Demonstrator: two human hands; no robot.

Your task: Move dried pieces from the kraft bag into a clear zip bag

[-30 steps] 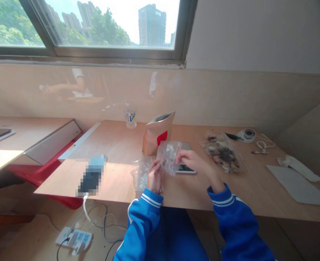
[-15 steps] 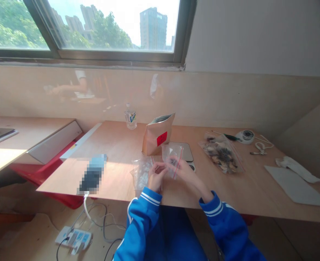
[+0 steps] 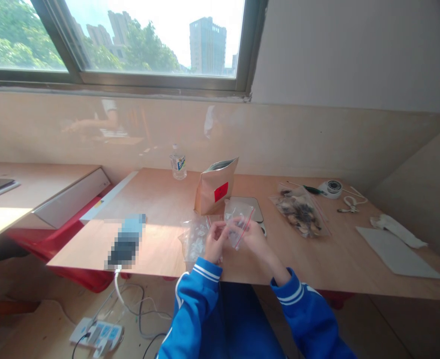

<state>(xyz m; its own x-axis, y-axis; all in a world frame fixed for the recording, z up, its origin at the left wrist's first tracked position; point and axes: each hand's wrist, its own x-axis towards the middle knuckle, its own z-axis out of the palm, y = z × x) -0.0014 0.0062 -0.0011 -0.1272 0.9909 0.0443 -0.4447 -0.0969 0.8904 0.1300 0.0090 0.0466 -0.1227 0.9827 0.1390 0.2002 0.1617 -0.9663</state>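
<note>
A: Where is the small zip bag [image 3: 238, 223]?

B: Lifted off the table [image 3: 160, 199], held between both hands just in front of the scale [image 3: 250, 207], near the front edge. It is tilted, red seal strip running down its right side.

A: Why held up like that?

B: My reading: raised and angled toward the face so the mouth can be worked with the fingertips. The pile of empty clear bags [image 3: 194, 238] lies just left of the hands, within easy reach, and the brown paper pouch [image 3: 214, 186] stands open behind it.

A: Left hand [image 3: 215, 240]?

B: Fingers curled in, tips pinching the bag's left edge. Not a full fist.

A: Right hand [image 3: 255, 238]?

B: Thumb and forefinger nipped on the bag's lower right, by the strip; other fingers loosely bent beneath. Exact contact is too small to settle.

A: Anything else close by?

B: A larger bag of dark dried pieces [image 3: 300, 213] lies to the right, apart from the hands. A water bottle [image 3: 178, 162] stands at the back.
</note>
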